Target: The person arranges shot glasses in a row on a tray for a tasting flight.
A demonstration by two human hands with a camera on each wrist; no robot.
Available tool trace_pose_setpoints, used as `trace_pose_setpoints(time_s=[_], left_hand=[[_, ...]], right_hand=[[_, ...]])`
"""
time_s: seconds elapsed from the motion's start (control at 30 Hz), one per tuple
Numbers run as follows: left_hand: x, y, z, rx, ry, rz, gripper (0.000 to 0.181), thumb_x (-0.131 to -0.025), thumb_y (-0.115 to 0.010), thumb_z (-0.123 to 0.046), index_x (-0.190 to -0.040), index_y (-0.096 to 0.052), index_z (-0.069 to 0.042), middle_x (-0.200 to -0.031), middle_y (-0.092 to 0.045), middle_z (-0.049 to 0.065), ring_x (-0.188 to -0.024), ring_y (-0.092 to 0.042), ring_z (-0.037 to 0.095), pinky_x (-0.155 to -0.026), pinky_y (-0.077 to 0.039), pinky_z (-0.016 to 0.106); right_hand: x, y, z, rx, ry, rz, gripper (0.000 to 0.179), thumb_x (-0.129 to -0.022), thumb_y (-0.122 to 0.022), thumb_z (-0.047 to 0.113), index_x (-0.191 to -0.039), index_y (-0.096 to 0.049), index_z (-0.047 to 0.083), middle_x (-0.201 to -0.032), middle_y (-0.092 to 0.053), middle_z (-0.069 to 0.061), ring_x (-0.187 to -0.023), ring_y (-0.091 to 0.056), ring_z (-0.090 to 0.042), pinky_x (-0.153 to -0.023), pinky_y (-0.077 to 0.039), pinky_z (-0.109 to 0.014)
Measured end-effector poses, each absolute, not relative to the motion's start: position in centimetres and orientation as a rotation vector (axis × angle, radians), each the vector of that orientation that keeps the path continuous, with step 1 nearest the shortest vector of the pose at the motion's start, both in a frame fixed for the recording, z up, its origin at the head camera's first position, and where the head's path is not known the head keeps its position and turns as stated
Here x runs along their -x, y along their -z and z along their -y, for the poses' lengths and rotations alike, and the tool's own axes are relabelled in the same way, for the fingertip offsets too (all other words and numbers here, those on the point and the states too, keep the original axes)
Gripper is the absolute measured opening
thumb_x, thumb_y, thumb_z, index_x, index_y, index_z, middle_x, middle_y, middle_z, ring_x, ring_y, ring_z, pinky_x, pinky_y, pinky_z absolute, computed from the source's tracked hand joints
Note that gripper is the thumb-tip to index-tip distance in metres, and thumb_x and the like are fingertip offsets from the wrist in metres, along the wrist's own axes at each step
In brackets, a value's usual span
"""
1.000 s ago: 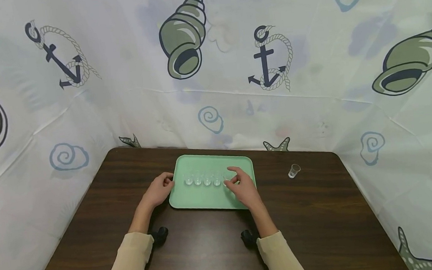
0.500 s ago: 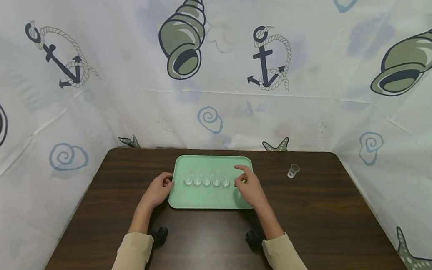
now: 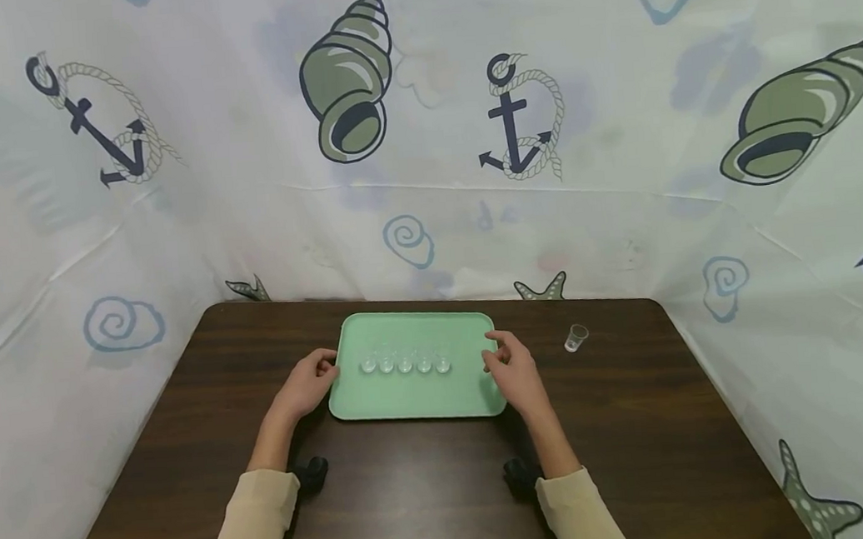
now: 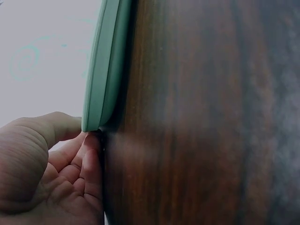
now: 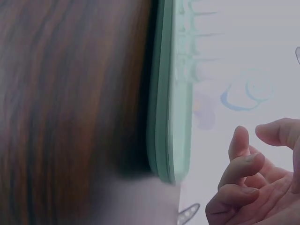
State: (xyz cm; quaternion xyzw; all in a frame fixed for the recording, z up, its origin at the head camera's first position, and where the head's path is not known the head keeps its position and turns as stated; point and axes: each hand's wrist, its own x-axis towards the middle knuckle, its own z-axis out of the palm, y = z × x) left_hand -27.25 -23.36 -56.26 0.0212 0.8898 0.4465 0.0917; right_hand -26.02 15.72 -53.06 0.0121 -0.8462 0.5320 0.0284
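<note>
A mint-green tray (image 3: 411, 400) lies on the dark wooden table, bearing a row of several small clear cups (image 3: 405, 365). At the tray's left edge my left hand (image 3: 306, 385) pinches the rim. The left wrist view has the thumb against the rim's upper side and the fingers curled at its underside. My right hand (image 3: 515, 372) hovers over the tray's right edge and holds nothing. In the right wrist view its thumb and forefinger are apart, the other fingers loosely bent, and the tray's rim (image 5: 161, 108) is off to the left.
One more small clear cup (image 3: 576, 338) stands on the table (image 3: 638, 422) to the right of the tray. Behind and at both sides hangs a white curtain (image 3: 434, 94) printed with shells and anchors. Dark wrist cameras (image 3: 312, 475) are strapped at the wrists.
My right hand has moved right, away from the last cup in the row to the tray's right edge, having let that cup go. The left hand stays at the left rim.
</note>
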Motion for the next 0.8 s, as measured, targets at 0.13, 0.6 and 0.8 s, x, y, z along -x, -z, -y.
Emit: trace_pose_setpoints(time_s=[0.13,0.6,0.8], left_hand=[[27.2,56.0,23.4,-0.051,-1.324,-2.643,0.047,-0.115,-0.051,-0.02,-0.154,-0.048,0.006,-0.122,-0.059,0.022,-0.111,-0.058,0.035,-0.091,-0.05,0.046],[27.2,56.0,23.1,-0.06,-1.32,-2.65,0.047,-0.114,-0.051,-0.018,-0.153,-0.048,0.008,-0.122,-0.06,0.022,-0.109,-0.059,0.033,-0.09,-0.05,0.045],[27.2,55.9,23.1,-0.064,-1.315,-2.653,0.047,-0.114,-0.051,-0.018,-0.153,-0.048,0.008,-0.121,-0.06,0.022,-0.107,-0.059,0.032,-0.089,-0.05,0.045]], right_hand=[[26.1,52.8,-16.9,-0.004,-1.643,2.613,0.04,-0.108,-0.066,0.022,-0.146,-0.063,0.013,-0.089,-0.072,-0.014,-0.076,-0.061,-0.023,-0.068,-0.046,-0.036],[26.7,52.6,-22.4,0.15,-1.535,2.599,0.04,-0.108,-0.065,0.024,-0.147,-0.062,0.013,-0.093,-0.073,-0.016,-0.082,-0.063,-0.022,-0.076,-0.045,-0.036],[26.8,52.1,-24.6,0.202,-1.479,2.62,0.046,-0.109,-0.062,0.029,-0.151,-0.058,0.011,-0.098,-0.074,-0.021,-0.079,-0.058,-0.019,-0.078,-0.044,-0.038]])
